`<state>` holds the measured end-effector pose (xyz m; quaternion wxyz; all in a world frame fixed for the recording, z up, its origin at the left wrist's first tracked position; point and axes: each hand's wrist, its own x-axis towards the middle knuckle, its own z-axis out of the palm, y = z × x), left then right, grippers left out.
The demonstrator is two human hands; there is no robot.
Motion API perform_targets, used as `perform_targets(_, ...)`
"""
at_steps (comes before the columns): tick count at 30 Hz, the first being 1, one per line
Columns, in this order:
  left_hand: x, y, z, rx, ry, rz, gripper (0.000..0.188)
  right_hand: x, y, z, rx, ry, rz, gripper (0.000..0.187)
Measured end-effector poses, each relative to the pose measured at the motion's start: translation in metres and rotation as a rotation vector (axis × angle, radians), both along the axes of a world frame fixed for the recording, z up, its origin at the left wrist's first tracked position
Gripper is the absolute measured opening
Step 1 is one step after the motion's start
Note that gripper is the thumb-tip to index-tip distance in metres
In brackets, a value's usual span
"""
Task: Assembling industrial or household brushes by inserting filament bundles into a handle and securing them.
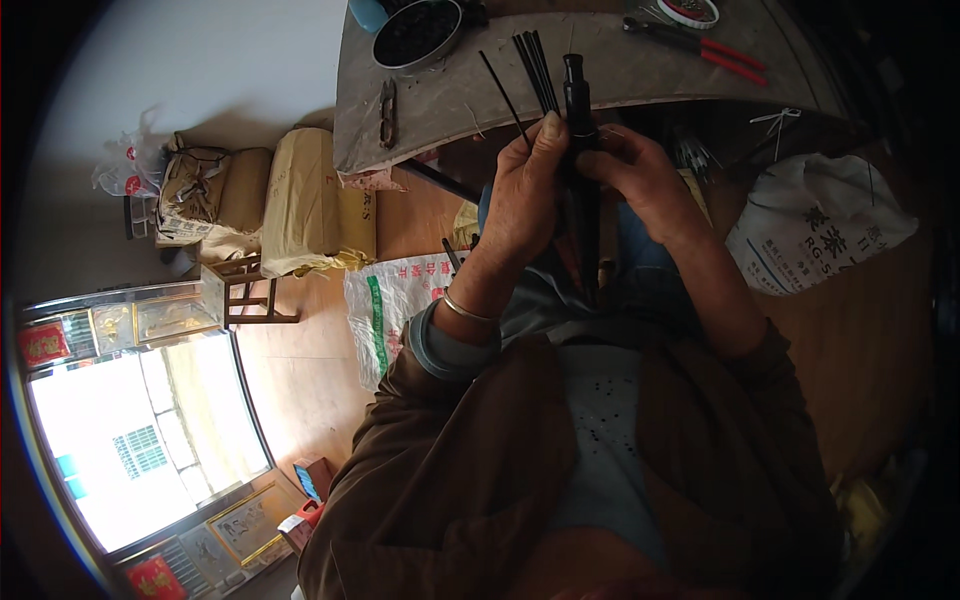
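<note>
My left hand [527,195] is closed round a small bunch of thin black rods [537,75], whose ends fan out above the thumb. One black rod leans apart from the others. Between my hands a long, dark, tapered object [583,210] stands roughly upright, with a ringed, knob-like top; its exact kind is not clear. My right hand [640,170] is closed at the side of this object, thumb and fingers against its upper part. Both hands are just off the near edge of the worktable [590,62], above my lap.
On the table are a bowl of dark bits [418,35], small snips [388,112], red-handled pliers [700,50] and a round container [690,10]. A white sack [815,225] stands at right. Wrapped cartons [300,200], a wooden stool [250,290] and a plastic sack [385,310] are at left.
</note>
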<state>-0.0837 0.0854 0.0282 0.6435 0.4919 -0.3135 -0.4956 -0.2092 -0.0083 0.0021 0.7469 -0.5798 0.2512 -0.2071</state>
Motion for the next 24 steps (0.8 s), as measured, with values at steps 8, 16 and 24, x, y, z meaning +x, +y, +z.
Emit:
perform_targets(8, -0.004, -0.001, -0.011, -0.056, -0.019, 0.084, 0.037, 0.002, 0.002, -0.005, 0.011, 0.02, -0.025, 0.028)
perform_targets(16, -0.009, -0.006, -0.012, -0.07, 0.041, 0.156, 0.034, 0.0, 0.002, -0.001, -0.001, 0.058, -0.044, 0.03)
perform_targets(24, -0.012, -0.005, -0.009, -0.031, -0.09, 0.199, 0.036, 0.001, 0.006, 0.005, -0.012, 0.044, -0.078, 0.023)
